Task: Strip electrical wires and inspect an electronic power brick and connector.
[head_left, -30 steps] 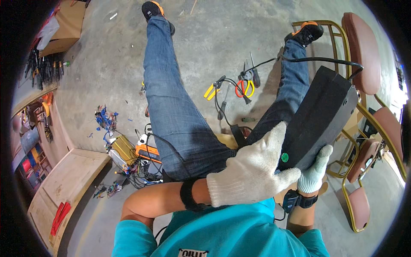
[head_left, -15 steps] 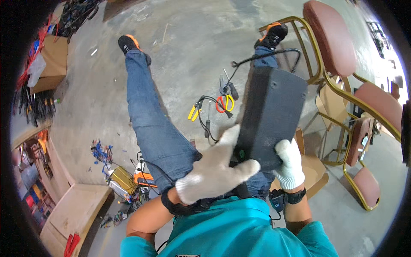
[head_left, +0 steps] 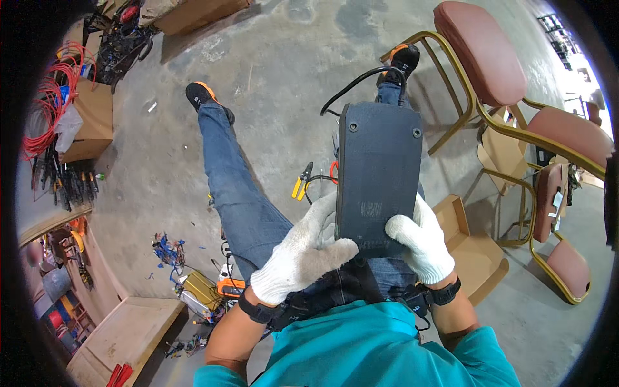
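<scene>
A black, box-shaped electrical device (head_left: 380, 164) is held up over my lap, its flat screwed face toward me. From its far end a black cable (head_left: 358, 79) loops out. My right hand (head_left: 424, 246), in a white knit glove, grips the lower right corner with the thumb across the face. At the lower left edge, my left hand (head_left: 298, 257), gloved too, is closed on the device; some of its fingers are hidden behind it. Beyond, on the floor, lies a yellow-handled hand tool (head_left: 302, 181), beside a red-handled tool (head_left: 333, 170) mostly covered by the device.
An open cardboard box (head_left: 474, 248) sits to my right, below cushioned gold-framed chairs (head_left: 480, 55). At left are a gold-coloured box (head_left: 201, 289), loose wires (head_left: 169, 250) and a wooden board (head_left: 122, 332). Red cable (head_left: 45, 119) and cartons stand farther left.
The device has swung from a slant to nearly upright, its broad face now toward me. My left hand has closed in on its edge. The view has shifted slightly.
</scene>
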The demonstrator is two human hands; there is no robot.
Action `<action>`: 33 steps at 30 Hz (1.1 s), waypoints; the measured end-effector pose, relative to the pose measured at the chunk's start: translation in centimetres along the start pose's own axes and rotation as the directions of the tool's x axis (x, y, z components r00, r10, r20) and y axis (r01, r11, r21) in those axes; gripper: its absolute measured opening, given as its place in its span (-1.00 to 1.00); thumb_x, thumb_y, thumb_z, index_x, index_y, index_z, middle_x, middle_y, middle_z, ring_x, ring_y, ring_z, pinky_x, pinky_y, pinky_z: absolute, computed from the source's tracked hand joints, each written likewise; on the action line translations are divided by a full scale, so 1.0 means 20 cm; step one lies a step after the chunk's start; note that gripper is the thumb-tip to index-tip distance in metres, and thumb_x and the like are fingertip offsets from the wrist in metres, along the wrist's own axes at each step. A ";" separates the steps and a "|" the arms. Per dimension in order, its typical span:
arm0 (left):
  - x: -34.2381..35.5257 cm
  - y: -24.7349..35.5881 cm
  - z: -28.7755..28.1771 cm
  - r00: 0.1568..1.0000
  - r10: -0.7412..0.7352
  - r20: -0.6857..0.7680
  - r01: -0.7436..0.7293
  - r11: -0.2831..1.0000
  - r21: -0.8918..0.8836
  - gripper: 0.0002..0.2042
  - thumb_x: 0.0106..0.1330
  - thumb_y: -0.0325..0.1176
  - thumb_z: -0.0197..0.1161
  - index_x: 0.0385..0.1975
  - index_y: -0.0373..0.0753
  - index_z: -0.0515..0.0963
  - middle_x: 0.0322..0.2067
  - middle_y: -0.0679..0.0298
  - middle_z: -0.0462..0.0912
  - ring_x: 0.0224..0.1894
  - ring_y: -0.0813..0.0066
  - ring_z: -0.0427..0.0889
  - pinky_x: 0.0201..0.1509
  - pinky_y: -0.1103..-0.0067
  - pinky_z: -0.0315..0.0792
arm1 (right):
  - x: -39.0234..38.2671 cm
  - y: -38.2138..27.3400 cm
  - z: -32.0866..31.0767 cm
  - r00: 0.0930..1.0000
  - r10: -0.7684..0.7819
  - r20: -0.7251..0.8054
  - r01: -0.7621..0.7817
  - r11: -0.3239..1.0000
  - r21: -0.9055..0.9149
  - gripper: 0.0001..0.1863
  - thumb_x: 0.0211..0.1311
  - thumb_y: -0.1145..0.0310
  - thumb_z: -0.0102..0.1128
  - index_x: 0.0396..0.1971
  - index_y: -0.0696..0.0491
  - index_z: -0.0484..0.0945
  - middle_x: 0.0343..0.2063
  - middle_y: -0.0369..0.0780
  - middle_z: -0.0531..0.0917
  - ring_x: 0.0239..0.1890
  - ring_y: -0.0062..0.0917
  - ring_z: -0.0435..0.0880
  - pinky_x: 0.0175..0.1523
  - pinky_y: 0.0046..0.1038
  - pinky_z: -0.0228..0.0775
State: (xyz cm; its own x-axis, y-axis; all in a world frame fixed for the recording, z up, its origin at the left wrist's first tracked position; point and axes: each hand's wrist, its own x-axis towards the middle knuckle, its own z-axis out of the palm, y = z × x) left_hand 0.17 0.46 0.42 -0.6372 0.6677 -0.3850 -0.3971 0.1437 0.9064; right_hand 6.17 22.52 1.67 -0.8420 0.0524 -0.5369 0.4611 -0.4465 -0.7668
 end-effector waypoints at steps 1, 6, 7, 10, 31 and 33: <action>0.00 0.02 0.00 1.000 0.004 0.001 -0.004 1.000 0.004 -0.30 0.18 -0.69 0.23 0.38 -0.34 0.21 0.21 0.19 0.45 0.22 0.43 0.43 0.34 0.53 0.29 | -0.01 0.00 0.00 1.000 -0.006 -0.005 0.006 1.000 -0.017 -0.23 0.19 0.45 0.37 0.38 0.24 0.24 0.22 -0.14 0.50 0.21 -0.50 0.48 0.32 -0.43 0.31; -0.03 0.06 0.02 0.998 0.016 -0.054 -0.003 0.974 0.227 -0.32 0.16 -0.60 0.26 0.36 -0.31 0.25 0.10 0.20 0.52 0.10 0.48 0.48 0.20 0.57 0.38 | -0.04 0.00 0.00 1.000 -0.001 0.017 0.001 1.000 -0.010 -0.24 0.19 0.42 0.38 0.37 0.24 0.25 0.20 -0.15 0.52 0.19 -0.51 0.49 0.31 -0.45 0.32; -0.03 0.05 0.03 0.998 0.017 -0.054 -0.004 0.973 0.229 -0.32 0.16 -0.60 0.26 0.36 -0.31 0.25 0.10 0.20 0.52 0.10 0.48 0.48 0.20 0.57 0.38 | -0.04 0.00 0.00 1.000 -0.002 0.017 0.003 1.000 -0.008 -0.23 0.19 0.41 0.39 0.36 0.24 0.25 0.20 -0.15 0.52 0.19 -0.51 0.50 0.30 -0.45 0.32; -0.04 0.02 0.03 0.995 -0.092 -0.026 0.094 0.989 0.118 -0.32 0.15 -0.61 0.24 0.35 -0.34 0.25 0.13 0.17 0.52 0.16 0.46 0.48 0.27 0.55 0.36 | -0.06 0.01 0.00 1.000 -0.010 0.012 0.010 1.000 -0.009 -0.24 0.19 0.40 0.39 0.36 0.24 0.26 0.19 -0.15 0.53 0.18 -0.51 0.50 0.29 -0.45 0.33; -0.07 -0.08 -0.01 0.999 -0.050 0.007 0.051 0.994 -0.093 -0.27 0.17 -0.39 0.31 0.40 -0.30 0.21 0.30 -0.07 0.39 0.38 0.09 0.35 0.47 0.33 0.16 | -0.04 0.04 0.00 0.999 0.044 0.027 -0.046 0.997 0.065 -0.28 0.28 0.36 0.30 0.36 0.29 0.23 0.20 -0.09 0.52 0.17 -0.45 0.53 0.29 -0.39 0.36; -0.07 -0.07 -0.01 0.998 -0.067 0.014 0.068 0.992 -0.102 -0.27 0.18 -0.39 0.32 0.40 -0.30 0.21 0.30 -0.07 0.39 0.38 0.09 0.35 0.47 0.33 0.16 | -0.04 0.05 -0.02 0.998 0.049 0.027 -0.051 0.996 0.072 -0.24 0.29 0.36 0.30 0.38 0.32 0.17 0.23 -0.06 0.49 0.19 -0.43 0.52 0.30 -0.38 0.35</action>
State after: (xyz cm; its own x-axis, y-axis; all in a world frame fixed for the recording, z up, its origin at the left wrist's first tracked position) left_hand 1.54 -0.83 -0.41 -0.6000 0.6666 -0.4422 -0.5050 0.1132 0.8557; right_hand 7.45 22.40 1.08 -0.8254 0.0066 -0.5646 0.4824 -0.5114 -0.7112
